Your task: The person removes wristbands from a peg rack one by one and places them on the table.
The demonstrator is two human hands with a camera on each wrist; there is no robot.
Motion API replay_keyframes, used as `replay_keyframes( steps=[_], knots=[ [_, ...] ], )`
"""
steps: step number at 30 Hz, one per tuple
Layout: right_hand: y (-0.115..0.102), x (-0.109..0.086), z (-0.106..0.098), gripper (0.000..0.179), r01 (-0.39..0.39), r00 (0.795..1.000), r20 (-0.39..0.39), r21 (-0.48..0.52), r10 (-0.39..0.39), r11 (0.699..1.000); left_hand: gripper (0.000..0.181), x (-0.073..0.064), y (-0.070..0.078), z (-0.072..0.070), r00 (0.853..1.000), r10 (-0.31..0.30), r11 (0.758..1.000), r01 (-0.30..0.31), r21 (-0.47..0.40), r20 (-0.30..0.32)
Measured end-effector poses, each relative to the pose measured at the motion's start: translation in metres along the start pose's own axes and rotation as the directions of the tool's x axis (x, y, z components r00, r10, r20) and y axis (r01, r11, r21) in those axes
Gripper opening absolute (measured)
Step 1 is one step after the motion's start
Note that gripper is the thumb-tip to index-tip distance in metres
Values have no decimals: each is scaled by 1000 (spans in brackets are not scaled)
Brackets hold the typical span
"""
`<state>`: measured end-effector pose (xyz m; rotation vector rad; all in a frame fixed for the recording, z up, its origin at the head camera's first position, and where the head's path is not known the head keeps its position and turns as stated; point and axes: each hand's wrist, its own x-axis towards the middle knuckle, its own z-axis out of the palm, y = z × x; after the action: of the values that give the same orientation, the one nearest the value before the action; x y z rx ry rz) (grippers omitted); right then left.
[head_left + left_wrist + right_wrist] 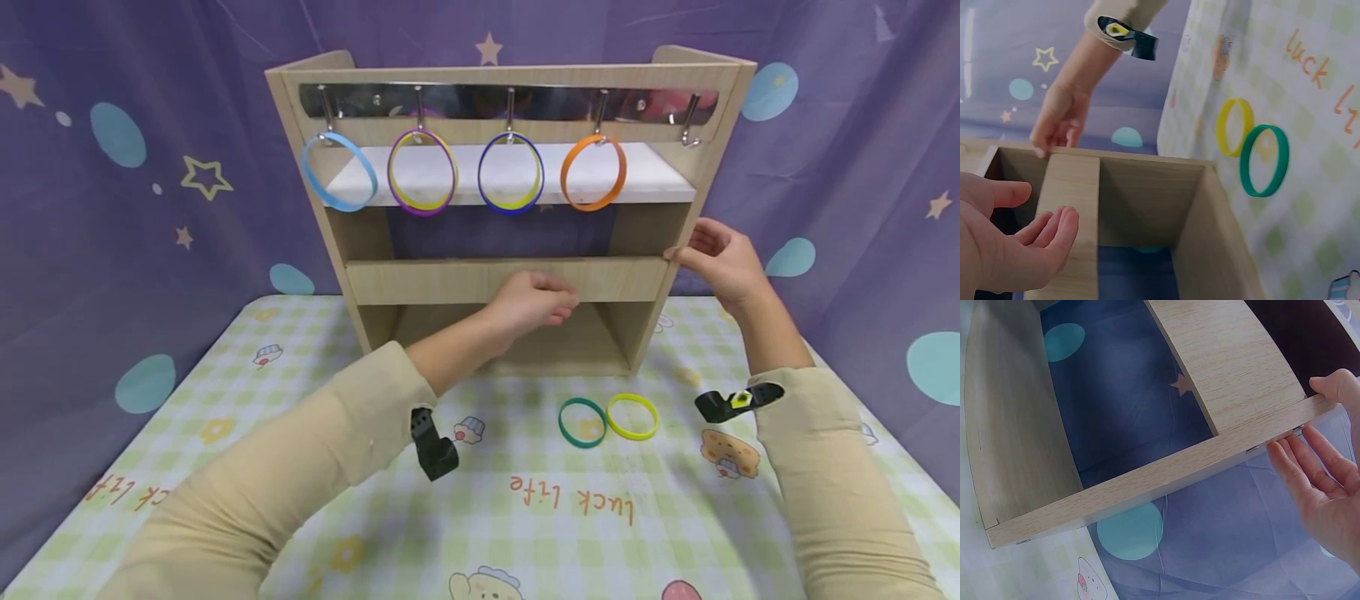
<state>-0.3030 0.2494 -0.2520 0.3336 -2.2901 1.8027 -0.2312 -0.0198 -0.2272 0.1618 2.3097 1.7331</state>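
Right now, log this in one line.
left hand: empty; right hand: grips rack side; rightmost hook: bare; table: green band, yellow band

Shelf unit [467, 171] — on the tablecloth [517, 454], before the curtain [150, 258]. Hook rail [465, 100] — across the unit's upper front; hanging rings [480, 175] on its four leftmost hooks [511, 108]. Loose rings [604, 423]: before the unit, side by side. Left hand [532, 300]: before the unit's crossbar [420, 283]. Right hand [723, 262]: at the unit's right side.
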Motion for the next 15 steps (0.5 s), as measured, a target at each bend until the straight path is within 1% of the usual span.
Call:
replay_keyframes(
  steps=[3,7,10,15],
  knots=[
    [0,0,0,31,-3,1000,3,-4,3,1000,32,-1,7,1,1000,23,1000,-23,11,-17],
    [0,0,0,31,-1,1000,0,-10,1,1000,28,-4,18,1,997,61,998,-61,3,-51],
    [0,0,0,31,1,1000,-1,-3,-1,1000,26,-7,25,1,993,87,996,-88,-16,-77],
    [0,0,0,31,3,1000,0,-3,-3,1000,24,-7,36,1,985,126,992,-128,-12,-121]
  ],
)
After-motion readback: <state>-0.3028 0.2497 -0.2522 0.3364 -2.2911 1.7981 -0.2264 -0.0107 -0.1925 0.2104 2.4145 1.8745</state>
